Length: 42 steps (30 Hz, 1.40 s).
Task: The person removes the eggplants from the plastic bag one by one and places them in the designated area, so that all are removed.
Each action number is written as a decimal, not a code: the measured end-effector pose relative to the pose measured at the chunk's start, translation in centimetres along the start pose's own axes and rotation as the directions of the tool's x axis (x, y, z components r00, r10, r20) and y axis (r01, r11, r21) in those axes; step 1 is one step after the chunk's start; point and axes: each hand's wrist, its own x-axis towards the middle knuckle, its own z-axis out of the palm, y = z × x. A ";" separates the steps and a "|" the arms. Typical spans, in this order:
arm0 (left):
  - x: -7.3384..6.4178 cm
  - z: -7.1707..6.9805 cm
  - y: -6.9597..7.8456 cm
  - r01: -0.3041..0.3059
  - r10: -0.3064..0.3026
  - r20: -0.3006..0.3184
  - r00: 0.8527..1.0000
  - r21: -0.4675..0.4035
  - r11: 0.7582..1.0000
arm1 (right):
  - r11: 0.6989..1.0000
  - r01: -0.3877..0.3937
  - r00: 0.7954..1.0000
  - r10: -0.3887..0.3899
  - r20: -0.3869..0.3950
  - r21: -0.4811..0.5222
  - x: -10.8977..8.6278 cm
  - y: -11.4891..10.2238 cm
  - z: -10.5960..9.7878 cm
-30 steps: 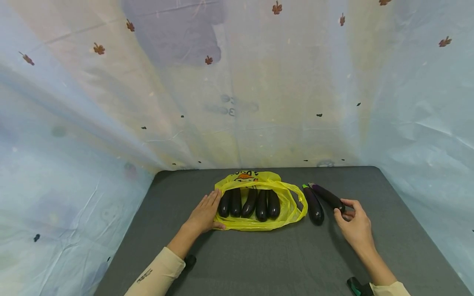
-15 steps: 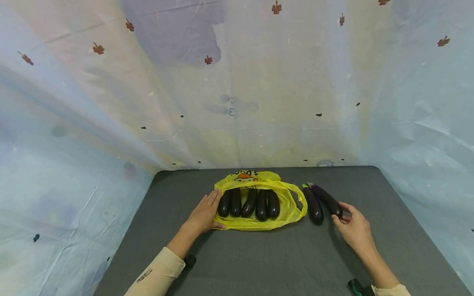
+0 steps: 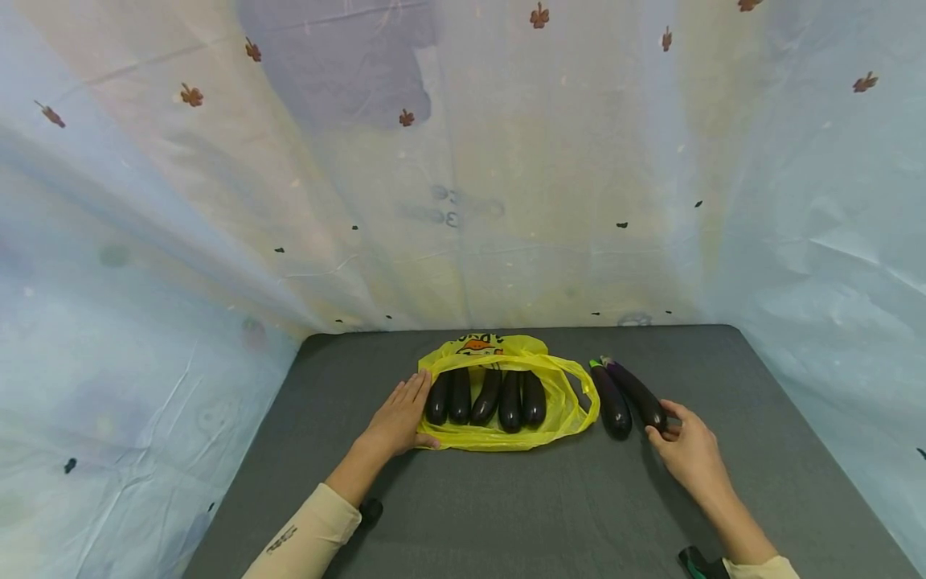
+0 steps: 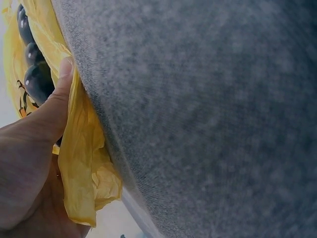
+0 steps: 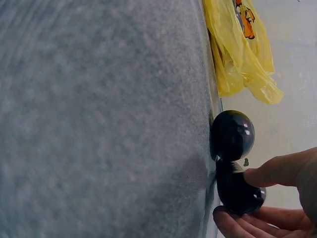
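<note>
A yellow plastic bag [image 3: 492, 437] lies with its mouth facing me, and several dark eggplants [image 3: 510, 402] sit side by side inside. My left hand [image 3: 396, 418] rests against the bag's left side, fingers straight and thumb on the lower rim; the left wrist view shows the thumb [image 4: 62, 84] touching the plastic. To the right of the bag lie two more eggplants, their stem ends close together. My right hand [image 3: 690, 450] pinches the rounded end of the outer eggplant [image 3: 637, 392] between thumb and fingers. Beside it, the inner eggplant [image 5: 233, 135] is untouched.
A grey cloth-covered table [image 3: 506, 515] spreads under everything. Behind it and along both sides hangs a pale patterned sheet [image 3: 506, 201]. The bag's handle loop [image 3: 589, 398] reaches close to the inner eggplant.
My right hand has shifted slightly left and toward me, bringing the outer eggplant's rounded end closer to the inner one. The left hand and the bag have stayed in place.
</note>
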 end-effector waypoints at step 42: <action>-0.1 0.2 -0.1 -0.006 0.006 -0.003 1.000 0.012 1.000 | 0.992 0.054 0.998 -0.058 -0.029 -0.110 -0.1 -1.5 0.6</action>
